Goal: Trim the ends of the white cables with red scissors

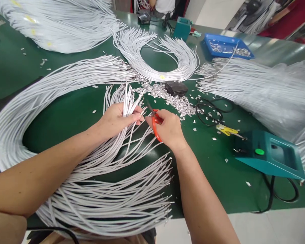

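Note:
My left hand (120, 118) is closed around a bunch of white cables (122, 139), whose ends stick up past the thumb. In my right hand (169, 130) is a pair of scissors (156, 127) with orange handles; the dark blades point up and left, close to the left fingertips and the cable ends. Whether the blades touch a cable I cannot tell. More white cables (112, 200) from the same long loop lie fanned out below my hands, their tips toward the right. Small silvery clippings (165, 95) are heaped just beyond the scissors.
On the green table (205, 183) stand a teal device (271, 152) at right and another teal device (182, 28) behind. A black block (176, 88) sits among the clippings. Further back are a coiled cable bundle (162, 73), a blue tray (227, 49) and plastic-wrapped cables (266, 88).

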Motion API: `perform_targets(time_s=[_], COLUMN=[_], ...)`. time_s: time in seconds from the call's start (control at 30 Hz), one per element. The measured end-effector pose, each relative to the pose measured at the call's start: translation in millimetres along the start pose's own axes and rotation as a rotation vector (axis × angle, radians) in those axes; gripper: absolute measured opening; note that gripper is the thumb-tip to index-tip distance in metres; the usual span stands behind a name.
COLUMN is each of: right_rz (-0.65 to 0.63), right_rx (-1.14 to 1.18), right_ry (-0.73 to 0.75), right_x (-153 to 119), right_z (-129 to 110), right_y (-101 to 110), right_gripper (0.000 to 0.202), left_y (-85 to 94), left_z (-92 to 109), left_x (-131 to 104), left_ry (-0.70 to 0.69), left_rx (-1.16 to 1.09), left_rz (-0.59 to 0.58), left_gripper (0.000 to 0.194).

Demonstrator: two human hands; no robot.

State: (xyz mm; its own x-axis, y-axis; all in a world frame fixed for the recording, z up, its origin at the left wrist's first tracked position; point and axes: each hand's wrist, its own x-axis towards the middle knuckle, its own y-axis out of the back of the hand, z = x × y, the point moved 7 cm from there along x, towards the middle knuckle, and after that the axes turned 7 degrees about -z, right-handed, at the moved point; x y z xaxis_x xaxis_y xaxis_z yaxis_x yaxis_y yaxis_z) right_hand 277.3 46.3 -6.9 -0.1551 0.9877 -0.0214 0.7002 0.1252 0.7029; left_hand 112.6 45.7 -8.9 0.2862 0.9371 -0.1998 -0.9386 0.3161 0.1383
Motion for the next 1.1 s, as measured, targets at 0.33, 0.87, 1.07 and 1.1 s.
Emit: perform_targets(time_s=[0.33, 0.87, 1.07, 1.1], right_rz=[-0.164, 0.069, 0.169, 0.125], right_rx=[0.681, 0.576, 0.814, 0.827], right_ry=[0.134, 0.153, -0.033, -0.023], right_x=[0, -8, -3, -2], right_z=[-8, -22, 0, -2], right_y=[0, 0, 0, -3], right_gripper=[0.013, 0.027, 0.034, 0.03], left_y=[-17.1, -6.3, -7.1, -6.9], left_z=[-3, -10, -11, -11], left_x=[2, 1, 1, 1], left_ry=[-0.057, 0.01, 0.044, 0.04], left_rx=[-0.151, -0.243, -0.25, -0.247], left_rz=[-0.248, -0.011, -0.02, -0.022], left_gripper=[0.015, 0.03, 0.031, 0.031])
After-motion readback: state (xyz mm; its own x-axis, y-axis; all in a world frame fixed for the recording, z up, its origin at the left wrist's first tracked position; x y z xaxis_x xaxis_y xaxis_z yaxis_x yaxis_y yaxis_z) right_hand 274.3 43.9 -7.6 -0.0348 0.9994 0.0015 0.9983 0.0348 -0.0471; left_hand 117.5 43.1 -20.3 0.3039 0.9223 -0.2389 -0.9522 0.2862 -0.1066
